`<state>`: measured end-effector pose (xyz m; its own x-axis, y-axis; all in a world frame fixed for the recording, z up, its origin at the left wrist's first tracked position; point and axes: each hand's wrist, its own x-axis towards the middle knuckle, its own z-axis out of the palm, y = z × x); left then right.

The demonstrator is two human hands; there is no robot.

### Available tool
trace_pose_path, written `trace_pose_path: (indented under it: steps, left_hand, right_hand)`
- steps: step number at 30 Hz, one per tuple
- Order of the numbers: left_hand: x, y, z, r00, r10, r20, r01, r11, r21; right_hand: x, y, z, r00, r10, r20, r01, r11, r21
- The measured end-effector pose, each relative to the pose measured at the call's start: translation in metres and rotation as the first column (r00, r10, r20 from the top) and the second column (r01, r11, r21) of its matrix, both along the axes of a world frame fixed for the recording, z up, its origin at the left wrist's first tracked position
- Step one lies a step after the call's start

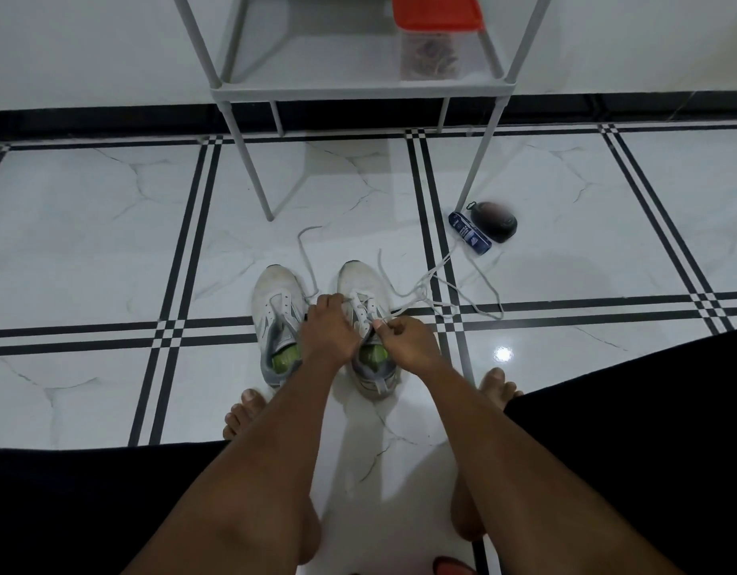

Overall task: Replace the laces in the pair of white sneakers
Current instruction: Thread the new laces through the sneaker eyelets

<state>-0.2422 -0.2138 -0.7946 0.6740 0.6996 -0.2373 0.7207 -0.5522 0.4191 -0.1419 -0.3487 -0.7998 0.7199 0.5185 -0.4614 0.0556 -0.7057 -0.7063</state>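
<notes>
The hands hide the right sneaker's (364,325) tongue (eyelets too); the shelf box's (435,35) contents blur, and its lid is cut off.

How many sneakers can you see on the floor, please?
2: the left sneaker stands untouched beside the right sneaker, which both hands are lacing. None seems hidden.

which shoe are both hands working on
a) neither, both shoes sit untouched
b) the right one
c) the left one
b: the left hand and the right hand both sit on the right sneaker, the right pinching its lace; the left sneaker is untouched.
</notes>
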Motion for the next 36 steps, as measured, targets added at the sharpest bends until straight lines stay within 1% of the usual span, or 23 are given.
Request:
trace_pose_path:
  steps: [4,7,9,12,14,15,16,17,18,20,21,22,23,24,25,27,28,29,31,32,34,35,36]
  left_hand:
    - [0.014,0.016,0.004,0.988,-0.017,-0.154,-0.013,0.981,-0.192]
    - [0.017,0.020,-0.001,0.974,0.031,-0.225,-0.105,0.941,-0.322]
    - [0.016,0.021,0.004,0.964,0.026,-0.266,-0.115,0.938,-0.326]
    - [0.016,0.031,0.022,0.929,-0.044,-0.367,-0.089,0.937,-0.337]
    - [0.022,0.042,0.041,0.902,-0.081,-0.424,-0.060,0.950,-0.308]
    - [0.027,0.047,0.054,0.903,-0.083,-0.421,-0.066,0.943,-0.327]
    - [0.033,0.052,0.068,0.916,-0.083,-0.393,-0.091,0.910,-0.404]
    - [0.036,0.056,0.085,0.934,-0.072,-0.350,-0.129,0.845,-0.519]
    - [0.039,0.060,0.101,0.952,-0.044,-0.303,-0.167,0.754,-0.635]
    - [0.038,0.064,0.130,0.980,0.062,-0.187,-0.190,0.532,-0.825]
    - [0.037,0.065,0.140,0.982,0.146,-0.116,-0.166,0.406,-0.899]
    - [0.037,0.067,0.142,0.969,0.243,-0.048,-0.120,0.291,-0.949]
    - [0.036,0.066,0.145,0.940,0.340,0.011,-0.063,0.205,-0.977]
    - [0.036,0.066,0.142,0.903,0.427,0.048,-0.016,0.146,-0.989]
    - [0.035,0.065,0.140,0.860,0.506,0.069,0.019,0.104,-0.994]
    - [0.035,0.065,0.132,0.768,0.636,0.080,0.060,0.052,-0.997]
    - [0.035,0.067,0.128,0.713,0.696,0.082,0.066,0.049,-0.997]
    - [0.034,0.071,0.123,0.641,0.763,0.081,0.045,0.068,-0.997]
    - [0.029,0.084,0.113,0.482,0.871,0.097,-0.060,0.143,-0.988]
    - [0.024,0.091,0.108,0.433,0.896,0.097,-0.121,0.164,-0.979]
    - [0.014,0.101,0.098,0.354,0.934,0.055,-0.239,0.148,-0.960]
    - [0.010,0.103,0.095,0.336,0.941,0.023,-0.280,0.123,-0.952]
    - [0.006,0.101,0.094,0.348,0.937,0.013,-0.324,0.133,-0.937]
  right_hand:
    - [0.004,-0.002,0.000,0.998,0.065,0.003,-0.065,0.997,-0.035]
    - [0.007,-0.001,0.002,0.997,0.079,-0.014,-0.080,0.994,-0.078]
    - [0.008,0.001,0.002,0.996,0.084,-0.008,-0.085,0.989,-0.121]
    - [0.006,0.007,0.003,0.997,0.076,0.003,-0.074,0.978,-0.196]
    - [0.005,0.011,0.005,0.999,0.051,-0.011,-0.052,0.971,-0.233]
    - [0.004,0.012,0.007,1.000,0.010,-0.023,-0.016,0.967,-0.255]
    - [0.003,0.013,0.008,0.999,-0.042,-0.008,0.038,0.963,-0.266]
    - [0.002,0.013,0.012,0.995,-0.091,0.034,0.097,0.959,-0.266]
    - [0.000,0.015,0.018,0.990,-0.112,0.086,0.129,0.966,-0.225]
    - [-0.003,0.021,0.036,0.986,-0.100,0.136,0.109,0.993,-0.055]
    - [-0.004,0.025,0.048,0.992,-0.080,0.096,0.075,0.996,0.048]
    - [-0.004,0.031,0.058,0.999,-0.049,0.014,0.046,0.987,0.156]
    - [-0.004,0.036,0.067,0.995,-0.012,-0.104,0.035,0.974,0.225]
    - [-0.005,0.041,0.073,0.976,0.031,-0.217,0.029,0.963,0.267]
    - [-0.006,0.045,0.076,0.955,0.077,-0.287,0.007,0.960,0.279]
    - [-0.004,0.049,0.077,0.940,0.136,-0.312,-0.046,0.959,0.280]
    - [-0.001,0.048,0.075,0.945,0.152,-0.291,-0.072,0.961,0.267]
    - [0.003,0.047,0.073,0.947,0.167,-0.273,-0.098,0.964,0.248]
    - [0.016,0.041,0.071,0.950,0.179,-0.255,-0.133,0.973,0.187]
    - [0.023,0.036,0.072,0.949,0.180,-0.260,-0.145,0.978,0.150]
    - [0.038,0.026,0.077,0.933,0.163,-0.319,-0.135,0.985,0.108]
    - [0.044,0.022,0.079,0.919,0.142,-0.368,-0.108,0.988,0.111]
    - [0.049,0.019,0.082,0.908,0.125,-0.401,-0.084,0.990,0.117]
